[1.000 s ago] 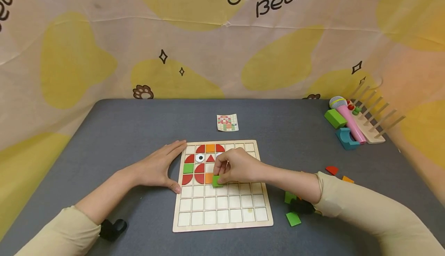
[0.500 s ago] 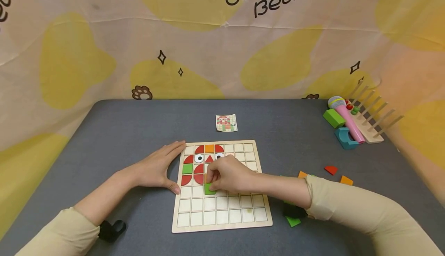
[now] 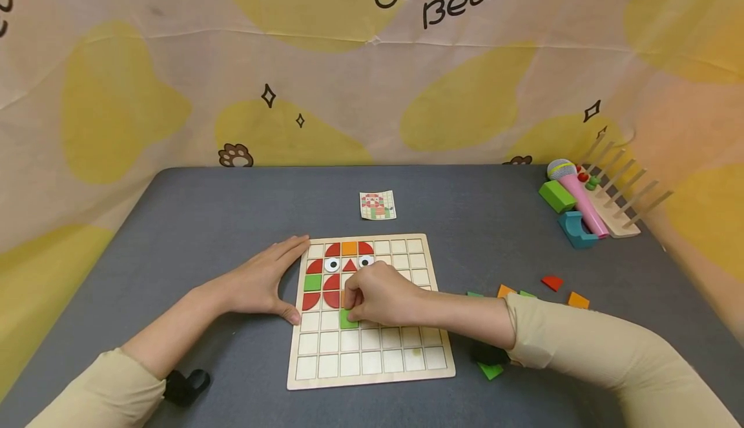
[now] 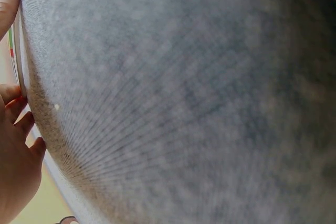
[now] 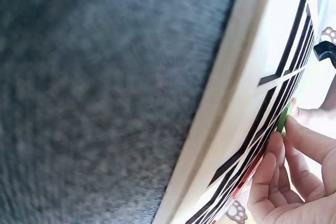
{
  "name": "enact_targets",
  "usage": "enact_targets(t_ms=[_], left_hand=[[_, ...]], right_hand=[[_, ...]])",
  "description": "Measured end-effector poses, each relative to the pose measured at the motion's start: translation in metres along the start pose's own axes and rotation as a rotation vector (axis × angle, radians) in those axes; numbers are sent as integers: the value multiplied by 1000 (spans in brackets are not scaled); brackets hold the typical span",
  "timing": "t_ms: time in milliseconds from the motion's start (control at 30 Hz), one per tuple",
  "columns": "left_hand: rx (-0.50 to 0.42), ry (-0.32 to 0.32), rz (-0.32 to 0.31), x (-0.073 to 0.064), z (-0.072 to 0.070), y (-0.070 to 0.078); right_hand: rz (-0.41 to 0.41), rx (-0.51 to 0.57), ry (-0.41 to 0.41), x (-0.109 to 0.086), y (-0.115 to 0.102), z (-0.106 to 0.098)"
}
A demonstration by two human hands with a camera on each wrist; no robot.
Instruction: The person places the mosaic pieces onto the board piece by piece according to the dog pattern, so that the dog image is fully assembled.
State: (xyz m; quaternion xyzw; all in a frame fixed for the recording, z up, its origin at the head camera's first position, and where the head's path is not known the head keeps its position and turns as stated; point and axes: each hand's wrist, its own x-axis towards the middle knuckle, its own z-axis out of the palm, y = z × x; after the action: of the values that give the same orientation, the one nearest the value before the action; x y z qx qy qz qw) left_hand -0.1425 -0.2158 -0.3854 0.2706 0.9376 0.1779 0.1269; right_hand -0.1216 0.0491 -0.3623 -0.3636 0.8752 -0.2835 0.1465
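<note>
Yellow-patched cloth (image 3: 325,21) hangs behind the dark table (image 3: 244,205) as my right grip (image 3: 386,294) pinches a green tile (image 3: 348,323) at the gridded board (image 3: 372,379), my left grip (image 3: 258,283) spread against the board's edge. Thin, the tile is likely light, stiff and slick, best pinched by its edges.

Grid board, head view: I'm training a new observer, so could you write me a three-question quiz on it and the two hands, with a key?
1. True or false: the left hand is at the left edge of the grid board in the head view.
2. What colour is the tile that the right hand pinches? A) red B) green C) orange
3. Fill in the number: ___ eye pieces show on the board.

Key: 1. True. 2. B, green. 3. Two.
</note>
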Motion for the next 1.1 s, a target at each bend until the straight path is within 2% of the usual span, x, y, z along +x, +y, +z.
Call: enact_targets(t_ms=[267, 433, 567, 667, 800, 967, 1100], left_hand=[[2, 3, 1, 0, 2, -3], [9, 7, 2, 0, 2, -3], [8, 5, 0, 0, 2, -3], [11, 3, -3, 0, 2, -3], [8, -1, -3, 0, 2, -2], [6, -4, -4, 1, 2, -1], [5, -3, -11, 0, 2, -1]], right_hand=[[-20, -14, -7, -2, 0, -6], [-36, -12, 10, -8, 8, -23], [-62, -4, -10, -20, 24, -41], [-98, 5, -73, -34, 40, -55], [-144, 65, -205, -56, 64, -70], [-124, 120, -331, -81, 90, -80], [-111, 96, -397, -95, 101, -85]])
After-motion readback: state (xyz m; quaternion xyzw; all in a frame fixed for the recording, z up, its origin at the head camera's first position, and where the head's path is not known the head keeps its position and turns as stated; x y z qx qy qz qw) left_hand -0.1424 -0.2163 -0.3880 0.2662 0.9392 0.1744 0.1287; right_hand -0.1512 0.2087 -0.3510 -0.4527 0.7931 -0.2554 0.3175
